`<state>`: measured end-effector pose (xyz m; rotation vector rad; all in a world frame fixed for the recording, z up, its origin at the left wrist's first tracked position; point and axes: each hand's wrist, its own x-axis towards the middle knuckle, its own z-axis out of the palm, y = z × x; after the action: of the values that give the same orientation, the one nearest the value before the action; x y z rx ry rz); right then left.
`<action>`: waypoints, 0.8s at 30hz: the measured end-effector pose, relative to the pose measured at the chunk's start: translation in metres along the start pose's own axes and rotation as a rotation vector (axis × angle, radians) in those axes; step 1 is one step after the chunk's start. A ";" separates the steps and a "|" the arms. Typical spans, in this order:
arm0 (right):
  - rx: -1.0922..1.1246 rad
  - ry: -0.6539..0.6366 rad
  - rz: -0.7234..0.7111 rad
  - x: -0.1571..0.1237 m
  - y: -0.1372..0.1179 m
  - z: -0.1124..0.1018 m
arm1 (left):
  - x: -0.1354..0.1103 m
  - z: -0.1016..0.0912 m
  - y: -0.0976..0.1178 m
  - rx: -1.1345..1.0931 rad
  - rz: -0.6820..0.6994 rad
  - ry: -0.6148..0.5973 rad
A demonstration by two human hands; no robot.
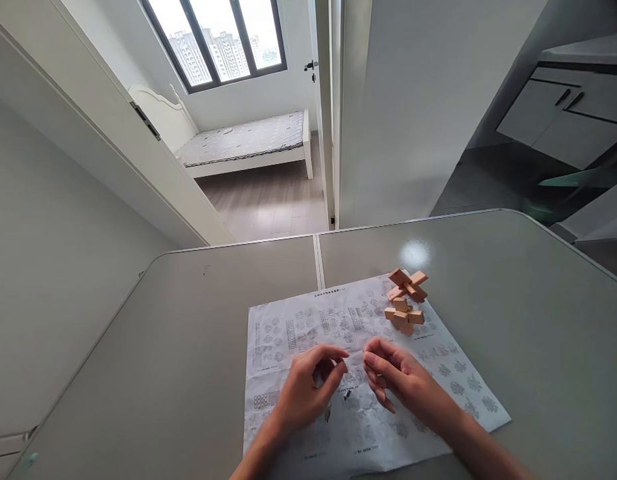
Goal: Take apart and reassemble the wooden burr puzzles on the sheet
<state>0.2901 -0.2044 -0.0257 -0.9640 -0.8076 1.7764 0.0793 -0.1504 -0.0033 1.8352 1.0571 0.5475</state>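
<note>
My left hand (pixel 308 390) hovers over a printed paper sheet (pixel 288 327), fingers curled with thumb and forefinger nearly meeting; anything inside them is hidden. My right hand (pixel 396 380) is close beside it, fingertips facing the left hand. Its fingers are loosely bent and apart, and nothing shows in them. Two small wooden interlocking puzzles lie on the sheet's far right corner, beyond my right hand. One is a crossed-stick shape (pixel 408 285). The other is a blockier cluster (pixel 404 315) just in front of it.
The sheet, covered in small diagrams, lies on a grey folding table (pixel 153 360) with a centre seam (pixel 318 261). Past the table's far edge, an open doorway shows a room with a bed (pixel 248 140) and a window. Dark cabinets (pixel 563 113) stand at the right.
</note>
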 end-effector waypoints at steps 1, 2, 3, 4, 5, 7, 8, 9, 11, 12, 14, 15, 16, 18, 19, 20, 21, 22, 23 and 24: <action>0.004 0.001 0.002 0.000 0.000 0.000 | 0.000 0.000 0.000 -0.001 0.001 0.003; 0.010 0.002 0.004 0.001 0.000 0.000 | 0.000 0.000 0.000 -0.003 0.003 0.005; 0.014 0.003 0.007 0.001 0.000 0.000 | 0.000 0.000 0.001 -0.005 0.005 0.006; 0.016 0.005 0.008 0.001 0.000 0.001 | 0.000 0.000 0.001 -0.006 0.006 0.006; 0.015 0.006 0.009 0.001 0.000 0.001 | 0.000 0.000 0.001 -0.006 0.007 0.006; 0.012 0.007 0.007 0.001 -0.001 0.001 | 0.000 0.000 0.000 -0.007 0.006 0.003; 0.012 0.006 0.007 0.001 -0.001 0.002 | 0.000 0.000 0.000 -0.006 0.004 0.001; 0.011 0.007 0.005 0.001 -0.001 0.002 | 0.000 0.000 0.000 -0.005 0.002 0.000; 0.006 0.008 0.000 0.001 -0.001 0.002 | 0.000 0.000 0.000 -0.002 0.001 0.002; 0.005 0.009 -0.003 0.001 -0.002 0.002 | 0.000 0.000 0.000 -0.003 0.000 0.002; 0.002 0.011 -0.004 0.000 -0.002 0.003 | 0.000 0.000 0.000 -0.007 0.004 0.004; 0.001 0.013 -0.003 0.000 -0.002 0.003 | -0.001 0.000 0.000 -0.009 0.008 0.005; 0.000 0.015 0.000 0.000 -0.002 0.003 | -0.001 0.000 0.001 -0.011 0.012 0.006; -0.003 0.016 0.001 0.000 -0.003 0.004 | -0.001 0.000 0.001 -0.009 0.022 0.013; -0.002 0.014 -0.002 0.000 -0.003 0.004 | -0.001 0.000 0.002 -0.007 0.026 0.018; -0.001 0.012 -0.005 0.000 -0.003 0.004 | -0.001 0.000 0.002 -0.006 0.030 0.022; -0.001 0.010 -0.009 -0.001 -0.003 0.004 | -0.001 0.000 0.003 -0.004 0.034 0.024; -0.002 0.009 -0.012 -0.001 -0.003 0.004 | -0.001 0.000 0.003 -0.003 0.038 0.024; -0.006 0.007 -0.015 -0.001 -0.004 0.004 | -0.002 0.000 0.003 -0.003 0.041 0.022; -0.010 0.004 -0.015 -0.001 -0.004 0.004 | -0.002 -0.001 0.003 -0.003 0.042 0.019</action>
<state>0.2882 -0.2045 -0.0200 -0.9652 -0.8201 1.7587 0.0795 -0.1523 0.0000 1.8565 1.0313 0.5924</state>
